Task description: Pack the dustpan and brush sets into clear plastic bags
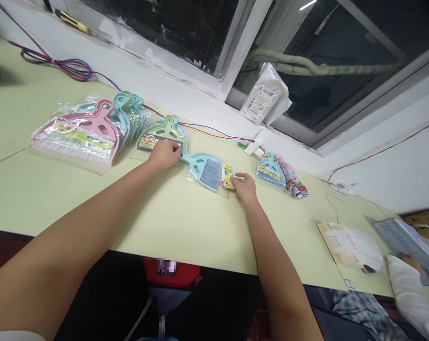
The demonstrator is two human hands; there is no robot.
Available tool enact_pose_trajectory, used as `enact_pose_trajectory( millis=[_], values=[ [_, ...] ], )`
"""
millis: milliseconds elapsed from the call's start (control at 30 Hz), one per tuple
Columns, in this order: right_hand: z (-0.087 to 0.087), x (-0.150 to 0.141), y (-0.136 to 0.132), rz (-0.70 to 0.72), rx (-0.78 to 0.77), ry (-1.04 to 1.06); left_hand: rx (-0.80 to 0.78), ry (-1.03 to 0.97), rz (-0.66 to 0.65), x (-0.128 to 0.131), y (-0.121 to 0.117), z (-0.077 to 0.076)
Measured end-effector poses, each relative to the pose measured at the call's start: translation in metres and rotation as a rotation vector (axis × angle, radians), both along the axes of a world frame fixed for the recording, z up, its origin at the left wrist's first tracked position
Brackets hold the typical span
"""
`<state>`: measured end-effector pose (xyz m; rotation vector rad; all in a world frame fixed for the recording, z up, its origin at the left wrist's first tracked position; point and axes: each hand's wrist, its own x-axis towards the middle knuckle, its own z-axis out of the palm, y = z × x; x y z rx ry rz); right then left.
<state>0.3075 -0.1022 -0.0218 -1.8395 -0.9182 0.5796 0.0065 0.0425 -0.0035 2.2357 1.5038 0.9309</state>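
A light-blue mini dustpan with a grey-bristled brush (210, 173) lies on the table between my hands, its handle pointing left. My left hand (165, 154) is closed around the end of that handle. Just beyond the bristles is a yellow-green printed card (226, 175), and my right hand (244, 186) pinches its right edge between thumb and fingers. Clear plastic film shows under the blue set. Behind my left hand lies a green dustpan set (169, 127) in clear wrap, partly covered by the hand.
Wrapped dustpan sets, a pink one (90, 127) in front, stand at left. Right of my hands lie another blue set (270, 171) and a folded umbrella (293, 182). Coiled cable (72, 69) and a screwdriver (72, 22) are near the window. Another person's sleeve (408, 289) rests at far right.
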Motion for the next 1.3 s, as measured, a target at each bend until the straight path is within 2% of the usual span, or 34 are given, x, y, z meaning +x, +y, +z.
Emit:
enact_pose_trajectory(
  millis=[167, 333, 500, 633, 867, 1300],
  values=[
    [0.008, 0.004, -0.001, -0.024, 0.063, 0.080, 0.060, 0.072, -0.013, 0.002, -0.002, 0.001],
    [0.013, 0.001, -0.002, 0.000, -0.018, 0.105, 0.072, 0.116, -0.003, 0.002, -0.005, 0.002],
    [0.018, 0.003, -0.003, -0.069, -0.020, 0.159, 0.059, 0.102, -0.007, 0.002, -0.006, 0.002],
    [0.021, 0.003, -0.004, -0.060, -0.034, 0.200, 0.055, 0.110, -0.009, 0.002, -0.006, 0.003],
    [0.022, -0.003, -0.004, -0.066, -0.085, 0.189, 0.046, 0.128, -0.002, 0.002, -0.007, 0.003],
    [0.018, 0.004, -0.002, -0.072, -0.060, 0.235, 0.014, 0.114, -0.009, 0.002, -0.008, 0.005]
  ],
)
